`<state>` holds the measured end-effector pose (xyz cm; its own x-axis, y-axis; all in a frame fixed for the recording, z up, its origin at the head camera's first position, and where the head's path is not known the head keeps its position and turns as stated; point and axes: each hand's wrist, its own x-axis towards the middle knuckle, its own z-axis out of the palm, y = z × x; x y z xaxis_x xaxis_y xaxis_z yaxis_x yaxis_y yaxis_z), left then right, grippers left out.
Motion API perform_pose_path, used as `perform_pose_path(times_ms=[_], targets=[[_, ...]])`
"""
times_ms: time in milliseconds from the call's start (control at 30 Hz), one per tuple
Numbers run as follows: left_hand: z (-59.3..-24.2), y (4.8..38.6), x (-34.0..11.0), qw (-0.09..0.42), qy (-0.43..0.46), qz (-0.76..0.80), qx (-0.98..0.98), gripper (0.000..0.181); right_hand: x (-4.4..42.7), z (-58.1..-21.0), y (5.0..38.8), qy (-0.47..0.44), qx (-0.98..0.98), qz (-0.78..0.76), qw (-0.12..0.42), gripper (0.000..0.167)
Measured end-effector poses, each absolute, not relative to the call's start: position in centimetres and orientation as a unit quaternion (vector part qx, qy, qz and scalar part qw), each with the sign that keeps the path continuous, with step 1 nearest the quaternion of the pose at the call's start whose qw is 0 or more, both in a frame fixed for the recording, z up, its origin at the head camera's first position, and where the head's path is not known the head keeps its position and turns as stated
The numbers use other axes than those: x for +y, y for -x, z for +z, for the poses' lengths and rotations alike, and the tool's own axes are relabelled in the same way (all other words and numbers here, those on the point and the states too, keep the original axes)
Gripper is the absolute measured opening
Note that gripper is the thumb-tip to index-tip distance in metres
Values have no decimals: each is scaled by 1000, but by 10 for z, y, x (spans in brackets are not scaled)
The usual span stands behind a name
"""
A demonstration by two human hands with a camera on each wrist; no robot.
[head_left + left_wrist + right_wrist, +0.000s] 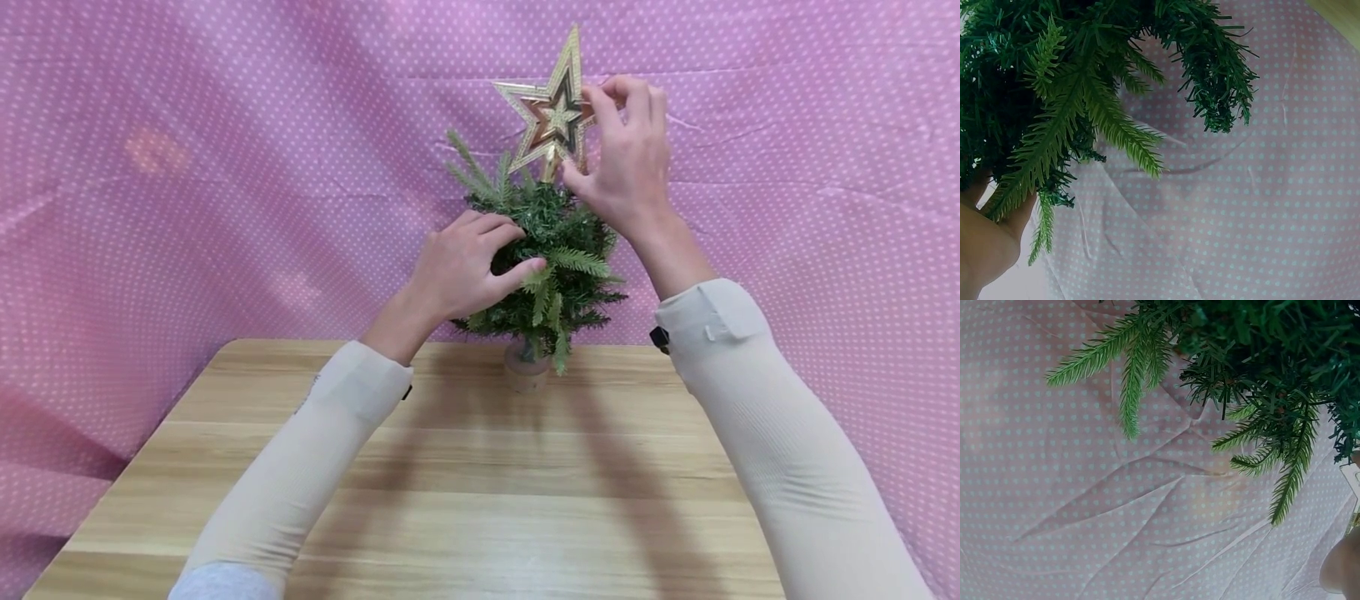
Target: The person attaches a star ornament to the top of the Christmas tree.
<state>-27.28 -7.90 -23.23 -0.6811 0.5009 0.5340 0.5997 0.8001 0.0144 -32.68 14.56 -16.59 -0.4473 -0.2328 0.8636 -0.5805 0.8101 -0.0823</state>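
A gold star tree topper (560, 117) stands at the tip of a small artificial Christmas tree (581, 292) in the head view. My right hand (633, 162) pinches the star's right side, its thumb low near the stem. Around the tree's upper left branches, my left hand (467, 260) holds on with thumb and fingers apart; the foliage hides some fingertips. The left wrist view has the left hand (991, 240) at the lower left edge, against a light green sprig (1054, 140). Only a bit of the right hand (1342, 565) shows in the right wrist view, beside the star's edge.
The tree's round base (527, 371) rests near the far edge of a wooden table (480, 517). Behind and at the sides hangs a pink polka-dot cloth (300, 167). Lighter green sprigs (1294, 475) stick out from the darker needles.
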Motion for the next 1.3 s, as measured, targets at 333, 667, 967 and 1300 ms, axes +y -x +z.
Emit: perform_pose_path(times_ms=[333, 667, 967, 1300], targets=[[-233, 273, -81, 264, 301, -94, -911, 67, 143, -168, 328, -250, -828, 178, 469, 69], [-233, 273, -80, 271, 302, -91, -910, 64, 140, -167, 329, -261, -823, 184, 469, 68], [-234, 272, -81, 268, 302, -91, -910, 64, 141, -167, 328, -251, -831, 194, 456, 67], [-233, 273, -79, 267, 302, -99, -910, 66, 142, -166, 334, -282, -812, 184, 476, 67]])
